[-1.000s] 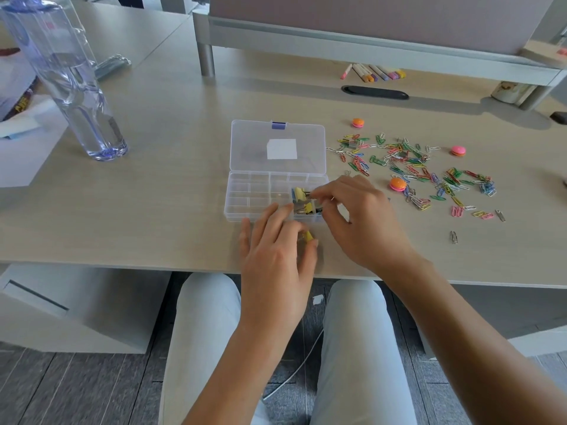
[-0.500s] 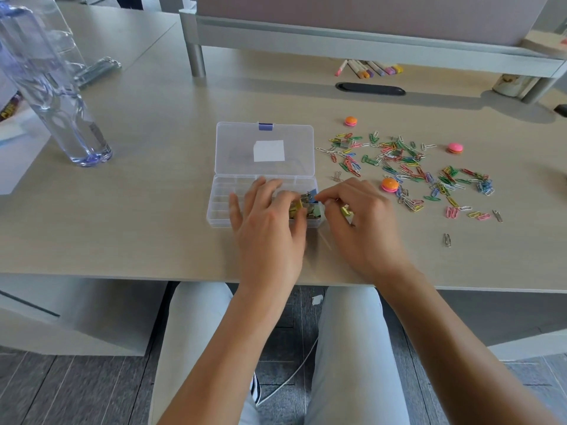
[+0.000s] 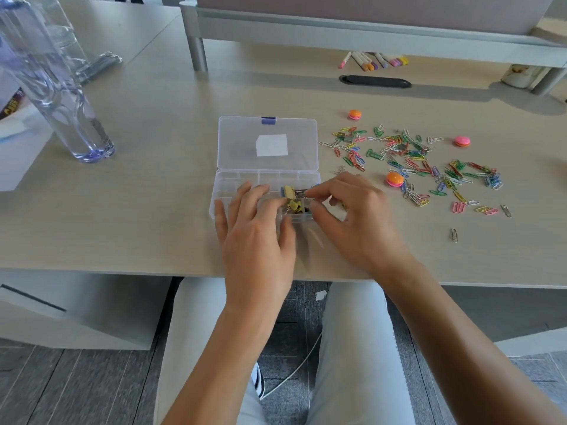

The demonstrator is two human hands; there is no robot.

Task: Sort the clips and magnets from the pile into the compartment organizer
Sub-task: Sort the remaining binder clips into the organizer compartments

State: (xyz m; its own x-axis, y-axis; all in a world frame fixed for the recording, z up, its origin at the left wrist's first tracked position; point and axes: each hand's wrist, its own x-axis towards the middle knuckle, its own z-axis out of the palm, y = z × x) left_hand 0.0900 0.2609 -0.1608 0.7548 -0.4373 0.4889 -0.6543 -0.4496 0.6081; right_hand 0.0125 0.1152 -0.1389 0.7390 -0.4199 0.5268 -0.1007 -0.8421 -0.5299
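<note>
Clear plastic organizer (image 3: 233, 182): at the frame's centre on the pale wood desk (image 3: 153, 210), its lid (image 3: 267, 144) folded back flat with a white label and a blue latch at the far edge; thin dividers form small compartments.
Binder clips (image 3: 294, 199): yellow and dark with silver handles, heaped in the organizer's right-hand compartments.
Left hand (image 3: 254, 237): fingers spread and relaxed over the organizer's near half, grasping nothing.
Right hand (image 3: 357, 216): at the organizer's right end, thumb and forefinger pinched on a binder clip's wire handle.
Paper clips (image 3: 414, 167): a loose multicoloured scatter to the right of the organizer.
Magnets (image 3: 395, 179): round orange-and-pink discs, three among and around the scatter.
Water bottle (image 3: 52, 81): clear, upper left of the frame.
Markers (image 3: 374, 60): top, under the shelf.
</note>
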